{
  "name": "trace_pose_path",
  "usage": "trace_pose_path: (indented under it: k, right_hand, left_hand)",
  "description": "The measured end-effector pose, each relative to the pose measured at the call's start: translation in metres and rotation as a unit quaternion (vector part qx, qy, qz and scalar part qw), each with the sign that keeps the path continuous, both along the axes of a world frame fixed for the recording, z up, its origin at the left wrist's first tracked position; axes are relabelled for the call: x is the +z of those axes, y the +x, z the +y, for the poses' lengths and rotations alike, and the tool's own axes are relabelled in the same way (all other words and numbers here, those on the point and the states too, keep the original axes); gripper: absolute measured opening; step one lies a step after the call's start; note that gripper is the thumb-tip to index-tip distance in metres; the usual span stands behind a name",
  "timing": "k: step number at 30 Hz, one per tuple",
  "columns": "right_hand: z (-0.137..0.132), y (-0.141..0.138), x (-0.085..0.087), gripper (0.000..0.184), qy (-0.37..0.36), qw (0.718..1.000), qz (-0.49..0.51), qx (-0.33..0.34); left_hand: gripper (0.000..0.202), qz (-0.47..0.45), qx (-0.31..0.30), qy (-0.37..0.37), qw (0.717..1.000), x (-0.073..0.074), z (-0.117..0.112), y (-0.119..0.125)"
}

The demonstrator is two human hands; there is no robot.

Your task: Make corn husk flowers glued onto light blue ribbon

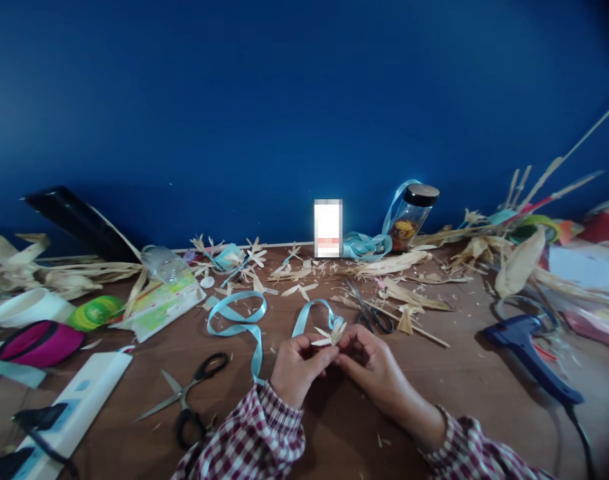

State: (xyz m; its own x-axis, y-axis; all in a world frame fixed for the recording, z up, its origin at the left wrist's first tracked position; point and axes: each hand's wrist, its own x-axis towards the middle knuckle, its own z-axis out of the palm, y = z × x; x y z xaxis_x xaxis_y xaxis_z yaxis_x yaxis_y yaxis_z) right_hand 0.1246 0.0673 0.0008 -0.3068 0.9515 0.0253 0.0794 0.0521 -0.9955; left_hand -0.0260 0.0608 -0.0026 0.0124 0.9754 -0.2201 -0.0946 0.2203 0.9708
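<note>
A small flower of pale corn-husk petals [331, 335] is pinched between both hands above the middle of the table. My left hand [300, 365] grips its base, thumb against the fingers. From the other side, my right hand [372, 363] has thumb and fingertips closed at the flower; whether they press the flower or the ribbon end is hard to make out. Light blue ribbon [257, 331] curls over the table on the left, and a loop rises behind the flower. Small scissors [372, 315] with black handles lie just beyond my right hand.
Open large scissors [184, 397] lie left of my hands, near a white power strip [87, 400]. On the right is a blue glue gun [534, 357]. Along the wall stand a jar [412, 217], several finished husk flowers [255, 253] and loose husks [409, 263].
</note>
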Motion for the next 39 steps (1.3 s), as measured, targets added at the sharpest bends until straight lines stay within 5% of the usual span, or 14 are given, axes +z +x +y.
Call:
trace_pose_path:
  k: [8,18,24,31,39]
  right_hand:
    - [-0.002,0.001,0.007,0.022,-0.008,1.0,0.023,0.008]
    - [-0.003,0.003,0.009,0.022,0.038,0.997,-0.058,-0.015]
    - [-0.004,0.004,0.008,0.021,0.016,1.0,-0.019,0.0]
    - [0.0,0.003,0.005,0.022,0.023,1.0,-0.013,-0.017]
    - [-0.001,0.002,0.002,0.017,0.056,0.992,-0.098,-0.055]
  left_hand:
    - [0.021,0.03,-0.069,0.031,0.997,0.003,0.0,-0.003]
    - [0.02,0.067,-0.035,0.122,0.99,0.005,-0.002,0.0]
    - [0.018,0.101,-0.023,0.158,0.982,0.01,-0.005,0.002]
    - [0.021,0.018,-0.019,0.054,0.998,0.003,-0.001,0.003]
    - [0.021,0.03,-0.013,0.034,0.999,-0.008,0.0,0.001]
